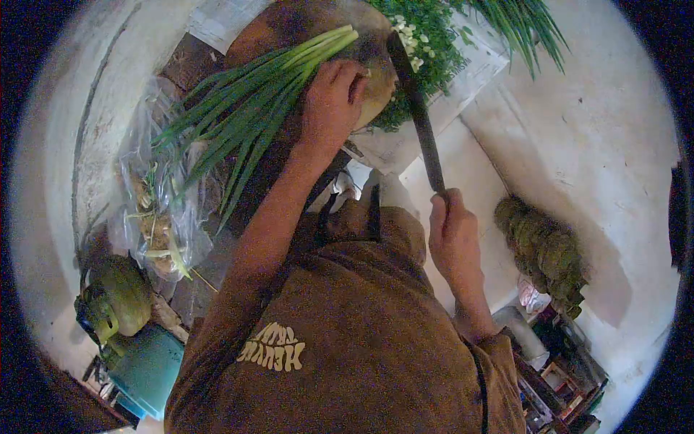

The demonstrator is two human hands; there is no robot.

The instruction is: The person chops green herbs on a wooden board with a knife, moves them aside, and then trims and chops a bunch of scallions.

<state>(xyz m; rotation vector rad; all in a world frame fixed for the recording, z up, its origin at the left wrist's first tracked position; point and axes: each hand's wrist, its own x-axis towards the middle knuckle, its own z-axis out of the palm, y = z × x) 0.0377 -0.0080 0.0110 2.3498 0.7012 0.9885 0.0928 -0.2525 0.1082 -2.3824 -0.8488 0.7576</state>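
Note:
My right hand [455,230] is closed round the handle end of a long dark knife [423,119]. The blade points away from me, its far end beside the chopped greens. My left hand [334,101] rests on a round wooden chopping board [377,98] with its fingers curled in. What lies under those fingers, if anything, is hidden. Right against this hand, a bunch of spring onions [289,72] lies across the board. Their pale ends sit at the far side and the green leaves hang over the left edge.
Chopped green leaves [441,65] with pale slices [410,43] are heaped right of the board. More long green stalks [524,29] lie at the back right. A clear plastic bag [163,210], a green gourd-like thing [119,296] and a teal container [150,369] stand at left.

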